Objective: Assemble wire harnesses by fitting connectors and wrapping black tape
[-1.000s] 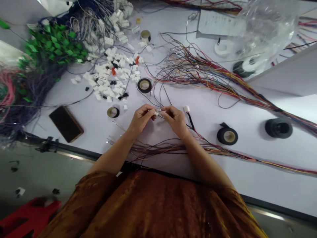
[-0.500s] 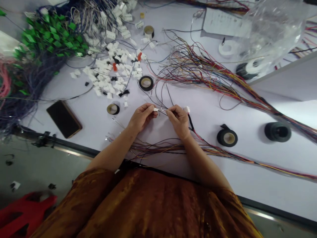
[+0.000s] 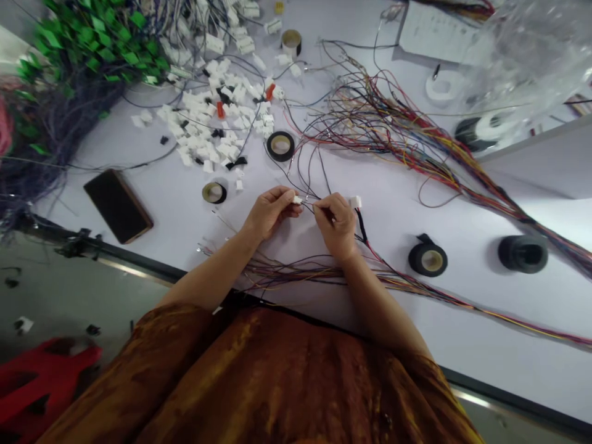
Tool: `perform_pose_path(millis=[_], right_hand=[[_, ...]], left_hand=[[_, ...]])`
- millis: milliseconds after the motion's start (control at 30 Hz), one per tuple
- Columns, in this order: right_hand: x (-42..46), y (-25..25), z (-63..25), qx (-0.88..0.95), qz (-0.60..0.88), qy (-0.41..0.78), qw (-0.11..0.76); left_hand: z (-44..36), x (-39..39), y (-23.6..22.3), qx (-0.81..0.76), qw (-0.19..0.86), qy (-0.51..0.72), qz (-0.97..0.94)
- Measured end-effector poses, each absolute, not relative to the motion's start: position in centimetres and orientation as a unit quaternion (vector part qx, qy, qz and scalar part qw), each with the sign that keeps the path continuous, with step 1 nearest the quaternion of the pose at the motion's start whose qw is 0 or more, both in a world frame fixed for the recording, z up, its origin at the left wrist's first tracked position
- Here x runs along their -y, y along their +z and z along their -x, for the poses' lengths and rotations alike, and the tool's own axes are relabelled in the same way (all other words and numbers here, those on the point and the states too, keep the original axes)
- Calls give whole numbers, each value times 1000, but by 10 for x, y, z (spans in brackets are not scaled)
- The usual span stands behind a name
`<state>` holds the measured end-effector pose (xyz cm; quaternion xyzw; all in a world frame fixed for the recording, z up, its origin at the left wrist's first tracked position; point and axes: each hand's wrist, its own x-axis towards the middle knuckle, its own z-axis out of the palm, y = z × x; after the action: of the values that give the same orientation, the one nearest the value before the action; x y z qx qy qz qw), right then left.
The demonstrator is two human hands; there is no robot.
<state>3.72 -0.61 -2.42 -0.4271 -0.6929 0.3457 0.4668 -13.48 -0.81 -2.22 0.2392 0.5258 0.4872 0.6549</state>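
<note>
Wire bundle (image 3: 319, 274) runs along near table edge, under forearms, likely parked there for access. Left hand (image 3: 272, 213) pinches small white connector (image 3: 296, 200) above table, seemingly steadying it; right hand (image 3: 337, 225) pinches thin wire (image 3: 309, 203) close by, presumably for fine control. Connector pile (image 3: 198, 132) beyond, probably handy stock.
</note>
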Motion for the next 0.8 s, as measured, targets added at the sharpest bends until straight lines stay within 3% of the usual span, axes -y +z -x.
perform_pose_path(millis=[367, 600, 700, 800], right_hand=[[6, -33, -37, 723, 452, 333, 403], [5, -28, -76, 795, 526, 228, 200], [4, -21, -95, 782, 559, 173, 212], [19, -5, -115, 773, 559, 119, 275]], left_hand=[[132, 10, -18, -547, 577, 462, -394], [150, -10, -39, -585, 519, 473, -405], [155, -13, -40, -572, 501, 465, -453], [168, 2, -22, -577, 411, 468, -529]])
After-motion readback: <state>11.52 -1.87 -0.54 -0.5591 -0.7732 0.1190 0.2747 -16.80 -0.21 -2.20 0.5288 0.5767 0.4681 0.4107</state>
